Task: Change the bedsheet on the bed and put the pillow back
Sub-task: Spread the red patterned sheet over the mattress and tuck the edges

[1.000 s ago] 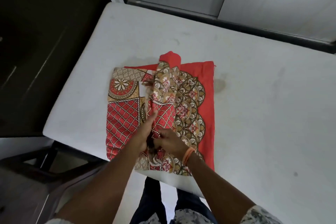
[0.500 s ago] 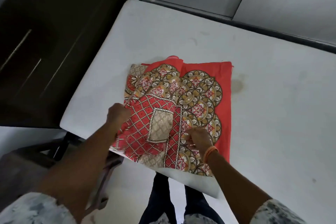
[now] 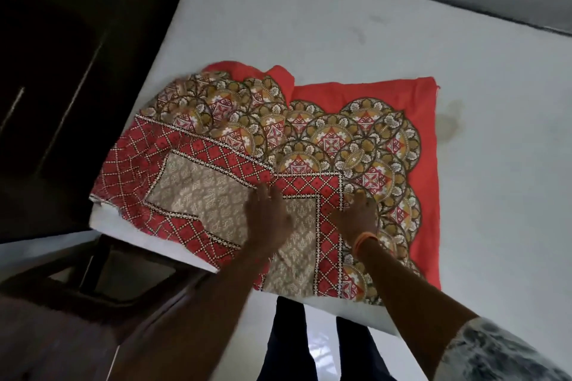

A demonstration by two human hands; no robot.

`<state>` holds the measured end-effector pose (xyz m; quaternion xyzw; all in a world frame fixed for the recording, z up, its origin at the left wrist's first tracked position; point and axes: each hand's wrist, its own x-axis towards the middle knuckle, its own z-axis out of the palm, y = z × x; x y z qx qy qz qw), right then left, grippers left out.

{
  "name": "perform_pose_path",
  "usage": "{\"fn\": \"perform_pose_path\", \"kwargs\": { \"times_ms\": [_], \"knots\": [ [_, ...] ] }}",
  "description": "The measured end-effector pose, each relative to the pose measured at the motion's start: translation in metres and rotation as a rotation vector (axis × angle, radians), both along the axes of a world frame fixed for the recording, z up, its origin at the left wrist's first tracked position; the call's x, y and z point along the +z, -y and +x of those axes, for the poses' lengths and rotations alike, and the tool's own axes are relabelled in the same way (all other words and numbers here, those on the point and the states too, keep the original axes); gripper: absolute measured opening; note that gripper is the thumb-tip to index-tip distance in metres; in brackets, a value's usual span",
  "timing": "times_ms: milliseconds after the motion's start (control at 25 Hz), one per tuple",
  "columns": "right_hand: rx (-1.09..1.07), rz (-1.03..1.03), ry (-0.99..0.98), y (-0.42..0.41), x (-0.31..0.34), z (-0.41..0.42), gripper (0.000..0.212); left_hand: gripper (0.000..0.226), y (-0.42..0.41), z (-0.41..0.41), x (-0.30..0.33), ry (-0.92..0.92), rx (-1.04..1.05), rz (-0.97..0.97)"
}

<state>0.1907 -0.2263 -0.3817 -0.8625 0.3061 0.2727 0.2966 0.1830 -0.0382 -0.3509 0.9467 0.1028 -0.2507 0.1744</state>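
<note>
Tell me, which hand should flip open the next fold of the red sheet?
Probably the left hand: it lies flat on the bedsheet near the folded flap toward the mattress corner. The right hand rests farther right and can steady the cloth.

Left hand (image 3: 268,219) motion-blurred — grip on bedsheet (image 3: 309,145) unclear.

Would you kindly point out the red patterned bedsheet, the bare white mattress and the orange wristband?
Red patterned bedsheet (image 3: 365,145): head view, on its medallion border.
Bare white mattress (image 3: 309,25): head view, on its uncovered top surface.
Orange wristband (image 3: 365,240): head view, on the band at the right wrist.
</note>
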Motion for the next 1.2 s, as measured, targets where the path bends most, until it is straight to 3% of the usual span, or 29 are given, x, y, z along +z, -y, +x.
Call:
{"fn": "perform_pose_path", "kwargs": {
  "times_ms": [120, 240, 320, 400, 520, 600, 640, 760, 840, 1000, 1080, 1200],
  "knots": [
    [-0.055, -0.243, 0.004, 0.038, -0.008, -0.006, 0.080, 0.079, 0.023, -0.044, -0.031, -0.090, -0.257, 0.135],
    [-0.220, -0.346, -0.040, 0.095, -0.019, -0.004, 0.119, 0.096, 0.013, -0.047, -0.051, -0.060, -0.182, 0.193],
    [-0.308, -0.324, -0.015, 0.125, -0.030, 0.001, 0.129, 0.102, 0.021, -0.038, -0.055, -0.130, -0.137, 0.179],
    [-0.324, -0.211, 0.077, 0.140, -0.033, 0.009, 0.110, 0.107, 0.049, -0.027, -0.052, -0.189, -0.036, 0.124],
    [-0.383, 0.095, 0.216, 0.148, -0.030, 0.024, 0.055, 0.112, 0.098, -0.009, -0.052, -0.272, 0.209, -0.044],
    [-0.263, 0.170, 0.263, 0.167, -0.028, 0.030, 0.023, 0.115, 0.133, -0.004, -0.053, -0.283, 0.227, -0.042],
    [-0.220, 0.219, 0.274, 0.180, -0.025, 0.031, 0.016, 0.115, 0.150, -0.005, -0.052, -0.273, 0.202, -0.017],
    [-0.239, 0.269, 0.306, 0.246, -0.007, 0.015, 0.022, 0.114, 0.217, -0.013, -0.045, -0.235, 0.124, -0.032],
    [-0.312, 0.153, 0.293, 0.319, 0.002, -0.007, 0.016, 0.116, 0.274, -0.020, -0.032, -0.273, 0.028, -0.181],
    [-0.532, -0.140, 0.226, 0.487, 0.024, -0.066, 0.030, 0.097, 0.400, -0.039, -0.014, -0.373, -0.232, -0.442],
    [-0.565, -0.259, 0.135, 0.540, 0.026, -0.088, 0.035, 0.093, 0.449, -0.048, -0.016, -0.425, -0.375, -0.399],
    [-0.436, -0.356, -0.048, 0.561, 0.021, -0.106, 0.045, 0.090, 0.485, -0.053, -0.019, -0.461, -0.542, -0.228]
  ]
}}
